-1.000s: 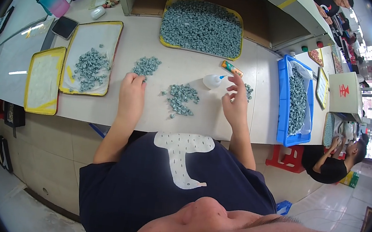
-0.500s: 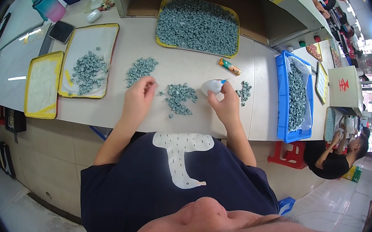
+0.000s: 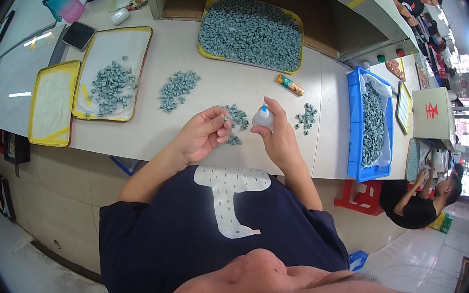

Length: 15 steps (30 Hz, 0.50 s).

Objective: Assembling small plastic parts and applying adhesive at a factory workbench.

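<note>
My right hand [image 3: 282,143] is wrapped round a small white squeeze bottle [image 3: 262,118], its blue tip pointing up. My left hand [image 3: 201,137] is turned partly palm-up, thumb and forefinger pinching one small grey-green piece [image 3: 226,118]. Under and beyond that hand lies a heap of similar grey-green pieces [image 3: 238,117], partly hidden by it. A second heap [image 3: 178,88] is farther left. A smaller cluster [image 3: 306,118] lies just right of the bottle hand. What exactly the pieces are is too small to tell.
A yellow-rimmed tray full of pieces [image 3: 252,34] stands at the back. Leftward are a partly filled tray [image 3: 139,73], another yellow-edged tray [image 3: 53,102], a phone [image 3: 78,37] and a bottle [image 3: 61,2]. Rightward are an orange-green tube [image 3: 290,85] and a blue bin [image 3: 357,125]. A person [image 3: 418,194] sits beyond.
My left hand has moved right and turned palm-up, bringing the pinched piece near the bottle. My right hand has tilted the bottle so its blue tip points up.
</note>
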Available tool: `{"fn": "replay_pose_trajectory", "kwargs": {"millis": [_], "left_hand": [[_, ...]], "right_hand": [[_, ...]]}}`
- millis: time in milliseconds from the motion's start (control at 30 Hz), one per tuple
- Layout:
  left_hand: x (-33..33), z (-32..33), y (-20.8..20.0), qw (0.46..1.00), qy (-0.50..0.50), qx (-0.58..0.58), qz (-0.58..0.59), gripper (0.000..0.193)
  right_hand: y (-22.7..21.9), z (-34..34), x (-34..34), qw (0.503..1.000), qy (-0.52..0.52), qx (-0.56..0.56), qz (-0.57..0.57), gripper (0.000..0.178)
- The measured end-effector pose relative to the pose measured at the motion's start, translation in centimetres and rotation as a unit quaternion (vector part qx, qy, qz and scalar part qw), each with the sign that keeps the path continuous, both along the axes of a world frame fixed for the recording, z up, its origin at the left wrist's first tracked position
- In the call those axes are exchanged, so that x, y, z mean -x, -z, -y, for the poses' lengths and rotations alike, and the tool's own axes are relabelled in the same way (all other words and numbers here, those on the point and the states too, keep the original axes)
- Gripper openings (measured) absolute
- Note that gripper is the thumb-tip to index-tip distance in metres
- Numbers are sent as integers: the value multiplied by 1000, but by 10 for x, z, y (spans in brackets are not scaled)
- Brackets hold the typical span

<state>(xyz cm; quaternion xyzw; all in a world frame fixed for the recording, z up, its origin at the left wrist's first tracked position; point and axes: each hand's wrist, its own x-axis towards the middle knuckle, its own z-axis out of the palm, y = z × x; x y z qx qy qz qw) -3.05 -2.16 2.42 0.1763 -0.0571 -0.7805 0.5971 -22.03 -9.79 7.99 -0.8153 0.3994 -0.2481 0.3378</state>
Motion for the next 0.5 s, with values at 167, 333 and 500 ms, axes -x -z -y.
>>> {"fn": "replay_pose_trajectory", "kwargs": {"millis": [167,333,500], "left_hand": [[-7,-1,8,999,-9,5,-49,13],[-12,-1,13,997,-43,-1,-59,13],[-17,-3,14,997,-51,-17,-61,12]], "right_hand": [[-6,3,-3,993,-56,96,-32,46],[-12,7,-10,974,-93,201,-54,48],[-18,3,-19,960,-102,239,-103,46]]}}
